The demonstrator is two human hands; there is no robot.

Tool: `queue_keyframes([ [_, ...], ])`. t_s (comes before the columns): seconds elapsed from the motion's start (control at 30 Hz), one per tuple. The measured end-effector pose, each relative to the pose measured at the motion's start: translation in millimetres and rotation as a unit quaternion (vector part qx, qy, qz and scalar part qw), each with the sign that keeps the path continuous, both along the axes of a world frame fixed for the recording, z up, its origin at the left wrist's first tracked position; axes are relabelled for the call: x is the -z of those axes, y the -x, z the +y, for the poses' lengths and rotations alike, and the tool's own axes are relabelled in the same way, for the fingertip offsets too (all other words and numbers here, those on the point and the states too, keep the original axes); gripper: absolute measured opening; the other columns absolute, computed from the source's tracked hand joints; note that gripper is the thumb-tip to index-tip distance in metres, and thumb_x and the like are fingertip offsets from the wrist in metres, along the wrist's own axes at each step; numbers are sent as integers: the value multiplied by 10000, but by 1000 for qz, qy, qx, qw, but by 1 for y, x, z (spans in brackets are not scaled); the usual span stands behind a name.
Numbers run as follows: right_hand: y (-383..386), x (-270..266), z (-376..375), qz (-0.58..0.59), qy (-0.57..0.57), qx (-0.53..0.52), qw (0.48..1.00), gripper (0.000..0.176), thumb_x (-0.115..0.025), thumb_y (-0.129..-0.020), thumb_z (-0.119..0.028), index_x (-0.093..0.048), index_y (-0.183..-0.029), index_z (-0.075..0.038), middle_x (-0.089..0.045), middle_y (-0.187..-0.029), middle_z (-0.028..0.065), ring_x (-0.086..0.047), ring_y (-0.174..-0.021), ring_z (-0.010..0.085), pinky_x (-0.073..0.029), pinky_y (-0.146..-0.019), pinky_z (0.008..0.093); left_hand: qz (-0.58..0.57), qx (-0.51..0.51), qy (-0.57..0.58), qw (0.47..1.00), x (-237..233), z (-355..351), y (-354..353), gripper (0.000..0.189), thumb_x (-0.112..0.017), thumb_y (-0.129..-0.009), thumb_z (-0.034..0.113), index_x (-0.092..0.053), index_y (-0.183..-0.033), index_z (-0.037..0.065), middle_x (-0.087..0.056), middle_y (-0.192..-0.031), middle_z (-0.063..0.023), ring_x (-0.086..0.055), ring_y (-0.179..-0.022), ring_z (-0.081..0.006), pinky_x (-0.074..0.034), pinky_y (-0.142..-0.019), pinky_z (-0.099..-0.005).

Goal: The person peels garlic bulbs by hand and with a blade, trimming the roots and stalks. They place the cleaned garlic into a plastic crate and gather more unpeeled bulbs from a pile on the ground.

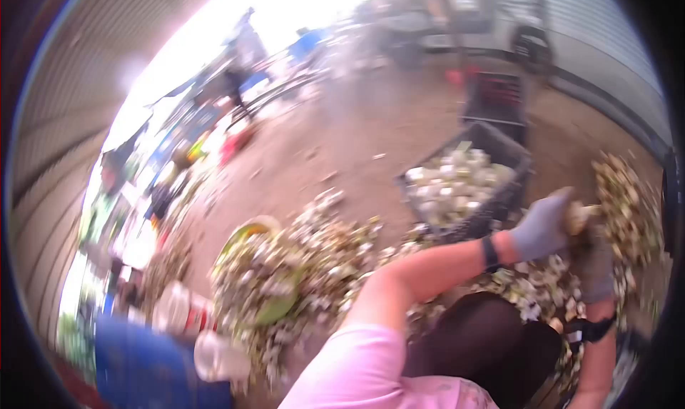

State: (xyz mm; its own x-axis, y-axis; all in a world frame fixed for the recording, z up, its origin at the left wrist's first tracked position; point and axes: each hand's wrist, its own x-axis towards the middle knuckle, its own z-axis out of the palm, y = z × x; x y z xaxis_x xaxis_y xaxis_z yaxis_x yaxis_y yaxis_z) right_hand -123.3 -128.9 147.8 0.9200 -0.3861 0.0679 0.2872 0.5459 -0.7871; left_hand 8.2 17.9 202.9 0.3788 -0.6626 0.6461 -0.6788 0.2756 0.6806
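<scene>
At frame right, the grey-gloved left hand [540,228] is curled round a pale, roundish garlic bulb [579,216], probably light, firm, papery, best gripped mid-body; the blurred, gloved right hand's [595,270] grip I cannot tell.

Left hand [540,229] and right hand [596,270] are sitting close together, both gloved

The left arm [439,268] is reaching across the body [435,395], bending at the elbow [394,279], while the right forearm [599,362] is pointing up from below; dark bands [490,254] are circling the left wrist [504,247] and right wrist [601,310], and blur is hiding the pose of the fingers [562,200]
</scene>
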Motion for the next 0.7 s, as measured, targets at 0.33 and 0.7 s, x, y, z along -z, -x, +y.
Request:
queue_keyframes([
  [0.33, -45, -100, 91, -182, 480, 57, 856, 532, -466, -1033, -257, -297, -1491, -46, -428, -1449, 79, -472, -1267, 161, -392, -1049, 301, -220, -133, 5, 967, -130, 134, 5, 461, -697, -616, 32, -453, -997, -54, -555, -919, -260, -594, -838, -470, -499, -690, -479],
  [0.7, -16, -157, 190, -170, 221, -189, 942, 402, -486, -1022, -296, -515, -1307, -14, -587, -1200, 40, -567, -1057, 118, -466, -898, 266, -271, -213, 40, 938, -144, 249, 49, 477, -769, -694, 131, -500, -1063, -9, -621, -908, -194, -644, -782, -385, -521, -649, -422],
])
